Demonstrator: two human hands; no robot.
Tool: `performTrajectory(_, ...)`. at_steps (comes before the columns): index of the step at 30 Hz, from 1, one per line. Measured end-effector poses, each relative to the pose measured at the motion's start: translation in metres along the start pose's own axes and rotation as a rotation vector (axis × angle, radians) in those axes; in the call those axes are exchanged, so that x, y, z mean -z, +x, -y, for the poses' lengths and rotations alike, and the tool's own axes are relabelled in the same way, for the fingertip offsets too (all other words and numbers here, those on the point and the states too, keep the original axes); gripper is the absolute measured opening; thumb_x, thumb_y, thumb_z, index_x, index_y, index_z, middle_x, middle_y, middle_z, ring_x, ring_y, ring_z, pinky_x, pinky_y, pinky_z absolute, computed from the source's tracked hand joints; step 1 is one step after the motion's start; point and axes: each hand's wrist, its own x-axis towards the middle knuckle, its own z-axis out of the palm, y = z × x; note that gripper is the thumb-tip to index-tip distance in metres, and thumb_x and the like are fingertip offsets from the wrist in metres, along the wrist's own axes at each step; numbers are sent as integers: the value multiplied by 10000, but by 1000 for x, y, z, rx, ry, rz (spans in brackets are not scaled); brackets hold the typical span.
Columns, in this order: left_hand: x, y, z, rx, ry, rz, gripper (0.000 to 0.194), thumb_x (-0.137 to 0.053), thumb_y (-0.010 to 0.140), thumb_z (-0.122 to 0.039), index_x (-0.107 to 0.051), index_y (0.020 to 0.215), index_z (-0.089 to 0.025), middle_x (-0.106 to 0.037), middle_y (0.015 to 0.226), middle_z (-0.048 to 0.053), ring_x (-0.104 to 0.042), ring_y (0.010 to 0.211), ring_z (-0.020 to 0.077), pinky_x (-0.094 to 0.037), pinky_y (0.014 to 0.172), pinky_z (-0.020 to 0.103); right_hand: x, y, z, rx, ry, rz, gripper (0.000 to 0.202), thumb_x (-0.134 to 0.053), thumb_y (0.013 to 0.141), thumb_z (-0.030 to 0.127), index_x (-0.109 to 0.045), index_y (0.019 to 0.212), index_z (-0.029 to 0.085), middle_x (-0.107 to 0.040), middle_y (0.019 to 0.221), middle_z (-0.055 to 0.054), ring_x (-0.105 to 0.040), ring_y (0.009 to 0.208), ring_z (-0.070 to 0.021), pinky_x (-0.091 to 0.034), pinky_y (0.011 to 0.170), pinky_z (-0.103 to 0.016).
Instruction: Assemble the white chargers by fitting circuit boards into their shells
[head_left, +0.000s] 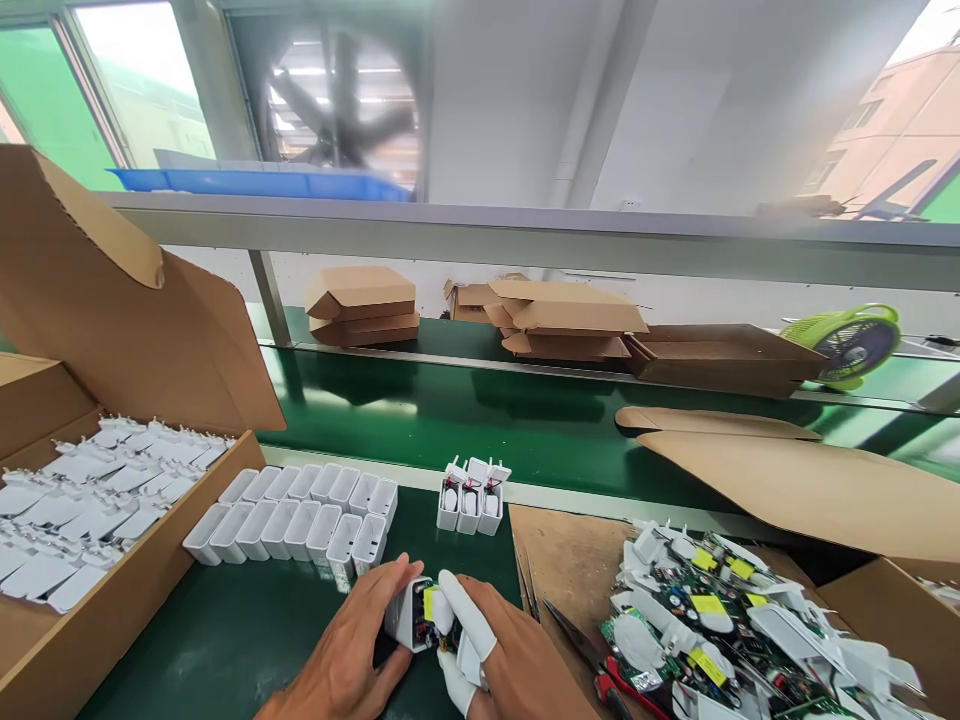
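Head: white unit (403, 614) held between left hand (358, 642) and right hand (511, 650).

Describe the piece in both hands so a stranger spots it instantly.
On the green tabletop, go to the right end of the two rows of white cups, on the near side. There, the left hand and right hand hold a white housing between them. Unlike the cups, it shows a yellow patch and dark parts, and it alone is held.
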Motion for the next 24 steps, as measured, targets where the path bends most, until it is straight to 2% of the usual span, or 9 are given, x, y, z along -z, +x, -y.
performTrajectory(8,1,0,-1,-35,10,-50,721,-521,1039,-222,-157,1654,-319,-552,1562,119,-517,1450,311,-477,1181,472,7,-1,3,30,-73,39,712,-508,704,57,-562,1413,83,-596,1470,-213,-636,1273,-354,-524,1103,-452)
performTrajectory(12,0,-1,1,-46,27,-63,692,-514,1066,-278,-160,1661,-304,-552,1559,127,-515,1453,309,-496,1163,479,3,-4,0,39,-50,14,618,-519,690,55,-624,1298,90,-578,1490,-206,-615,1285,-360,-524,1101,-460)
performTrajectory(16,1,-2,0,-42,27,-57,695,-507,1069,-252,-147,1661,-299,-539,1565,127,-493,1467,300,-466,1186,503,-2,-5,-3,43,-30,5,528,-522,693,48,-662,1200,95,-560,1503,-207,-613,1269,-359,-531,1087,-459)
performTrajectory(24,3,-1,-3,-39,20,-58,712,-520,1049,-226,-156,1656,-305,-551,1548,135,-514,1445,311,-487,1163,527,-3,-4,-3,27,-26,29,545,-525,686,47,-660,1211,104,-568,1488,-196,-615,1254,-348,-533,1089,-461)
